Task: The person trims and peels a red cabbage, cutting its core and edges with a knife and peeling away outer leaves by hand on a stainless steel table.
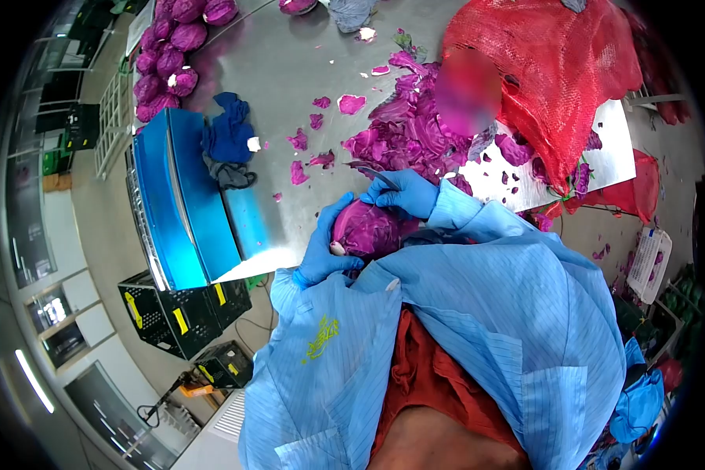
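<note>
Cupping cabbage (370,231): left grip (319,249) | stub (337,248) leftward, long axis seemingly crosswise | right grip (407,193) pinching knife (377,175)

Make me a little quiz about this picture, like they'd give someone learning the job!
1. True or false: the left hand touches the cabbage.
2. What colour is the big net bag? A) green B) red C) yellow
3. Fill the gap: the blade is held in the ____ hand.

Key:
1. True.
2. B, red.
3. Right: the right hand holds it.
</note>
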`<state>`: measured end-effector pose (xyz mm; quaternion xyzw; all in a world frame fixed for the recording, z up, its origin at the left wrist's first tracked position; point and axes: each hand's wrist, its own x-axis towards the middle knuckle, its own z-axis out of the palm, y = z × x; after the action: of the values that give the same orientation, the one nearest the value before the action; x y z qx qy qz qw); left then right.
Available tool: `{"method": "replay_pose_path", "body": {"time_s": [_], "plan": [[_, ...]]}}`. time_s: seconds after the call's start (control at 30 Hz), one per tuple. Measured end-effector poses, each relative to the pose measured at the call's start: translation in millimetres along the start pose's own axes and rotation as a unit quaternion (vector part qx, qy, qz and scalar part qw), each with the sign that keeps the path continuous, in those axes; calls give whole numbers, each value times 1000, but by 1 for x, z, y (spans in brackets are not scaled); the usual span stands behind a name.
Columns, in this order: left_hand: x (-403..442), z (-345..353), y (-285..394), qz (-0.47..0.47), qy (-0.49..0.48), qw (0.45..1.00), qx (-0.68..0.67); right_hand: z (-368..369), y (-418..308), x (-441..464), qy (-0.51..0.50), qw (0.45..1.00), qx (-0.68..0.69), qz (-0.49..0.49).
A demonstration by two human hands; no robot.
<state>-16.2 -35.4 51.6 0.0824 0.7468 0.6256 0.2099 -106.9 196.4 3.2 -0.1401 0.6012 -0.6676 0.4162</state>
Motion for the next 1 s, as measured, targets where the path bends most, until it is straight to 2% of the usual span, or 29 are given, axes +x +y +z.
{"method": "replay_pose_path", "body": {"time_s": [0.03,0.13,0.27,0.37,0.4,0.47,0.5,0.57,0.67,0.7,0.77,1.0], "plan": [[0,0,1,-1,-2,1000,2,1,-4,-3,7,1000,-2,-22],[-4,-1,0,-6,7,1000,10,-6,-21,-19,12,994,102,45],[-9,-1,-4,-6,21,1000,16,-12,-29,-43,-35,997,12,-69],[-14,-1,-7,-23,36,999,8,-26,-48,-70,-94,981,167,-23],[-14,-1,-10,-29,42,999,3,-30,-49,-72,-71,984,162,-33],[-15,-4,-17,-11,42,999,6,-36,-52,-75,7,988,147,-43],[-15,-4,-18,-2,39,999,7,-32,-55,-72,32,997,41,-54],[-14,-2,-20,-3,38,999,3,-25,-61,-65,87,978,-178,-61],[-14,1,-15,-13,43,999,7,1,-38,-49,55,976,-189,-98],[-13,1,-13,-16,45,999,10,10,-35,-47,25,981,-179,-69],[-15,4,-18,-28,62,996,-51,22,-13,-40,33,964,-237,-114],[-27,8,-39,-19,97,991,-90,24,-1,-26,23,981,-165,-99]]}}
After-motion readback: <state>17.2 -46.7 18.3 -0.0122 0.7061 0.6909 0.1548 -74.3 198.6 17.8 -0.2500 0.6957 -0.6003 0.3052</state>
